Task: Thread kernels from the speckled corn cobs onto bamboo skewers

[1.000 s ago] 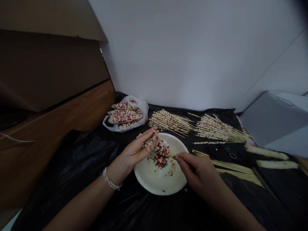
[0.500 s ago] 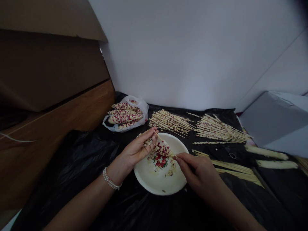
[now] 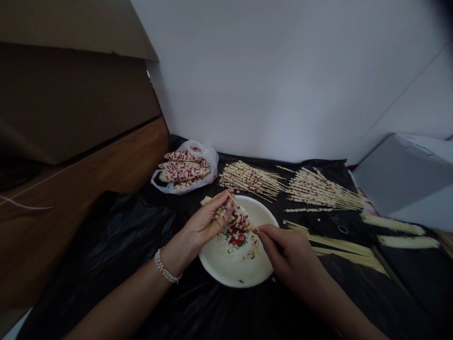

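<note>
A corn cob point(image 3: 239, 220) with red and cream kernels lies in my left hand point(image 3: 208, 222), whose fingers are wrapped round it over the bowl. My right hand point(image 3: 279, 243) pinches a thin wooden skewer point(image 3: 253, 226) near its lower end. The skewer slants up across the cob, and its upper end meets my left fingertips. A few kernels seem to be threaded near that end, though they are small. Below both hands, a white bowl point(image 3: 230, 274) with a red and green pattern at its bottom holds loose kernels.
A plastic bag point(image 3: 212, 158) of corn cobs stands behind the bowl. Two piles of kernel skewers point(image 3: 240, 177) point(image 3: 311, 189) lie to its right. Bare skewers point(image 3: 347, 252) and two stripped cobs point(image 3: 406, 242) rest farther right on black plastic point(image 3: 123, 226). A brown box is at left.
My left hand has shifted slightly right and down with the cob. My right hand and the skewer have barely moved.
</note>
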`<state>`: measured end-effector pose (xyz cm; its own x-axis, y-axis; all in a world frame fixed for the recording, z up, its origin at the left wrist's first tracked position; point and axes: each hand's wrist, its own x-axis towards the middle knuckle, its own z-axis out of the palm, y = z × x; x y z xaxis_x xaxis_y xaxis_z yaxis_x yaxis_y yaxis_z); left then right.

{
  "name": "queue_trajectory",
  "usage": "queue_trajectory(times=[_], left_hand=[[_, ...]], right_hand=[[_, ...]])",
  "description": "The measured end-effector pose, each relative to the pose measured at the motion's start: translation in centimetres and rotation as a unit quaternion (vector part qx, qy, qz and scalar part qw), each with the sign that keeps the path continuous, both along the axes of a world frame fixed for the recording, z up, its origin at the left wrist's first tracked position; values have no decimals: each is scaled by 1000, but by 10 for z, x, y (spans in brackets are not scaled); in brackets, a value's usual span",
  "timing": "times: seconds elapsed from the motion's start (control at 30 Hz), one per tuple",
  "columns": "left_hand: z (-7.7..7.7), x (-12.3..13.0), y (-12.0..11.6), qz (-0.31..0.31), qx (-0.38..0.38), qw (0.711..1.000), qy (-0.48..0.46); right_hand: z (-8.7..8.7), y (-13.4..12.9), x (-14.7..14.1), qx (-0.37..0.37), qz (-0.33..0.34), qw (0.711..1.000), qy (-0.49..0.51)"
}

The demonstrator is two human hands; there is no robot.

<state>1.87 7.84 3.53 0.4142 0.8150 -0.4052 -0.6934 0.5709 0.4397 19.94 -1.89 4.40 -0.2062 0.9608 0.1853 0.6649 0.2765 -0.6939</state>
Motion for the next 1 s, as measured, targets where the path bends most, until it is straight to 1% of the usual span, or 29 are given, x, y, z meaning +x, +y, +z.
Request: queue_trajectory(times=[0.07, 0.13, 0.23, 0.43, 0.67, 0.73, 0.83, 1.0], left_hand=[[-1, -1, 0, -26, -3, 1000, -14], [-1, -2, 0, -39, -3, 999, -21], [0, -2, 1, -30, 3, 999, -11], [1, 2, -2, -15, 23, 999, 47], [-3, 10, -12, -11, 66, 991, 115], [-5, 12, -15, -20, 77, 989, 121], [-6, 14, -19, -31, 69, 990, 117], [-3, 16, -22, -47, 58, 992, 106]], right_hand=[[0, 0, 0, 1, 2, 1000, -3], [1, 0, 0, 0, 4, 1000, -1], [2, -1, 0, 0, 3, 1000, 0], [2, -2, 0, -5, 3, 1000, 8], [-1, -1, 0, -1, 0, 1000, 6], [-2, 0, 0, 0, -4, 1000, 7], [-3, 2, 0, 1, -8, 1000, 9], [-4, 5, 0, 4, -11, 1000, 5]])
